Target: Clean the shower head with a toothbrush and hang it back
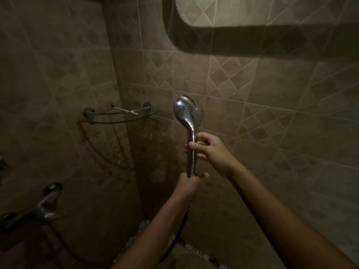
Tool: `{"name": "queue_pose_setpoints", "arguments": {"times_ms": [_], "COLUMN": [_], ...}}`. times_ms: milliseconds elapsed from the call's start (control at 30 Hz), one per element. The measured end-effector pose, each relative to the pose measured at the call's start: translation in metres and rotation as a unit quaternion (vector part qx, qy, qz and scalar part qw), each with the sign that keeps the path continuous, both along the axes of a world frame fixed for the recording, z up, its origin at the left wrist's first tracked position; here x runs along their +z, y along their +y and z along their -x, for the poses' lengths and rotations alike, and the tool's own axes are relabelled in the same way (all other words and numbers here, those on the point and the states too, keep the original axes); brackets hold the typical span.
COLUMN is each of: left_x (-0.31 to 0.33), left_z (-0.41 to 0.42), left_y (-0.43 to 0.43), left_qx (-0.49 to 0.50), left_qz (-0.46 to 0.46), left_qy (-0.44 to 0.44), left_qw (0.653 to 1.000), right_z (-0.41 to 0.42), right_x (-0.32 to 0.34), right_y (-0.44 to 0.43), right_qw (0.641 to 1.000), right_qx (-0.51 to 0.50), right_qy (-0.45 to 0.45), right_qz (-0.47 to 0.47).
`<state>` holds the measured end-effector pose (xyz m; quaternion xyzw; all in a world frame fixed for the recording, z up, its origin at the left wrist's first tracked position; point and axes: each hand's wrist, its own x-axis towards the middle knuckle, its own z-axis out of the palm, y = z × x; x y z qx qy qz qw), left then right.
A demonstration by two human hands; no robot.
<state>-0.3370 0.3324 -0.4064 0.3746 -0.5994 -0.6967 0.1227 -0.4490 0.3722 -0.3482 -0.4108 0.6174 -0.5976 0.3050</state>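
A chrome shower head (pixel 186 115) stands upright in front of the tiled wall, its back toward me and its spray face turned away. My left hand (pixel 189 188) grips the bottom of its handle, where the dark hose (pixel 177 235) hangs down. My right hand (pixel 208 150) is closed around the middle of the handle. A white toothbrush (pixel 125 110) lies on the glass corner shelf (pixel 116 118) to the left, apart from both hands.
A chrome mixer tap (pixel 41 205) sticks out of the left wall at lower left. Brown tiled walls meet in a corner behind the shelf. A dark curved shadow crosses the wall at the top right.
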Motion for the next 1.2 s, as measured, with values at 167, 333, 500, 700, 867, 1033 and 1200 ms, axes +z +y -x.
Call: {"name": "queue_pose_setpoints", "arguments": {"times_ms": [167,333,500,700,867,1033,1200], "left_x": [0.001,-0.003,-0.001,0.004,0.009,0.009,0.012], "left_z": [-0.002,-0.003,-0.005,-0.010,-0.007,-0.005,-0.004], "left_y": [-0.001,-0.001,0.000,-0.001,-0.001,0.000,0.002], "left_qx": [0.013,0.027,0.035,0.025,0.030,0.032,0.032], "left_qz": [-0.024,-0.032,-0.019,-0.021,-0.024,-0.054,-0.040], "left_qy": [-0.009,-0.009,-0.008,-0.020,-0.021,0.013,0.009], "left_qw": [1.000,0.999,0.999,0.999,0.999,0.998,0.999], "right_z": [-0.009,-0.008,-0.005,-0.009,-0.010,-0.007,-0.004], "right_x": [0.002,0.001,0.004,0.005,0.004,0.007,0.006], "right_y": [0.000,-0.005,0.000,0.001,-0.002,-0.002,-0.001], "right_qw": [0.993,0.993,1.000,0.998,0.998,0.997,0.993], "right_qx": [-0.041,-0.087,-0.024,0.018,-0.047,-0.027,-0.003], "right_qy": [0.111,0.085,0.000,-0.062,0.046,-0.069,-0.117], "right_qz": [-0.005,0.002,-0.002,0.010,0.011,0.022,0.033]}}
